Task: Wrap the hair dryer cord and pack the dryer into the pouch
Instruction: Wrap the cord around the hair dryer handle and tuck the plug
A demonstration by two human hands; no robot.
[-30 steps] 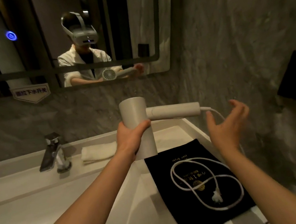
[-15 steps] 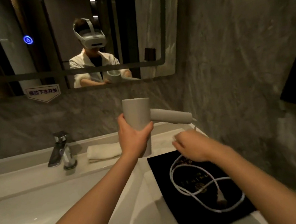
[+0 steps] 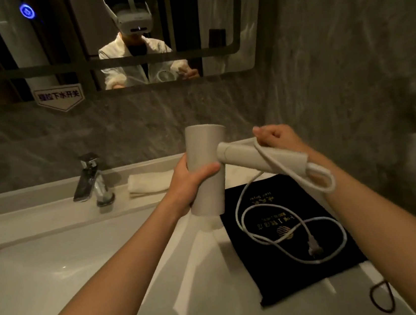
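My left hand [image 3: 188, 178] grips the upright barrel of a pale hair dryer [image 3: 205, 157] above the counter. The dryer's handle [image 3: 254, 156] points right. My right hand [image 3: 275, 136] is closed on the white cord [image 3: 286, 239] and holds it against the handle's upper side. One strand crosses the handle and forms a small loop past its end. The remaining cord hangs down and lies in loose loops, with the plug [image 3: 315, 249], on a flat black pouch [image 3: 278, 277] with gold lettering at the counter's right.
A white basin [image 3: 44, 271] fills the lower left, with a chrome faucet [image 3: 91, 180] behind it. A folded white towel [image 3: 149, 182] lies by the back edge. A grey stone wall stands close on the right. The pouch's drawstring [image 3: 381, 295] lies near the front right corner.
My right hand picked up the cord from over the pouch and brought it up against the dryer's handle. The cord loops on the pouch shifted. The dryer tilted slightly.
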